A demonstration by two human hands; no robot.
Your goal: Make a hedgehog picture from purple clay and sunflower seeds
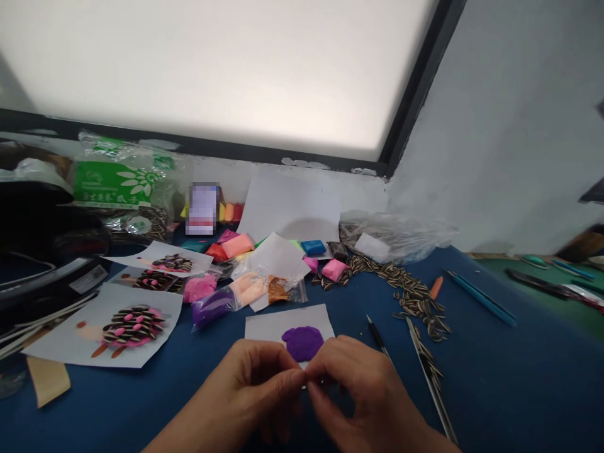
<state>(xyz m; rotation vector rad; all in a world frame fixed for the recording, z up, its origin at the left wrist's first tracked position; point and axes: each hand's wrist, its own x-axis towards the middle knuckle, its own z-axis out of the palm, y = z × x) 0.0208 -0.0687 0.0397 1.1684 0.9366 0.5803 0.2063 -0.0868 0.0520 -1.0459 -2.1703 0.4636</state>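
Note:
My left hand (259,380) and my right hand (361,380) meet fingertip to fingertip, both pinched. Whatever lies between the fingertips is too small or hidden to make out. Just beyond them lies a white paper (264,324) bearing a flattened patch of purple modelling clay (302,343), partly covered by my fingers. To the left, a paper (56,352) carries a clay hedgehog (134,327) with sunflower seeds as spines and pink dots. Two similar hedgehog sheets overlap behind it.
Bags of coloured clay (214,307) lie mid-table. Loose sunflower seeds (410,286) trail from a clear bag (401,236). At right are a pen (377,333), metal tweezers (431,384) and a blue tool (481,297). A green seed packet (123,182) stands back left.

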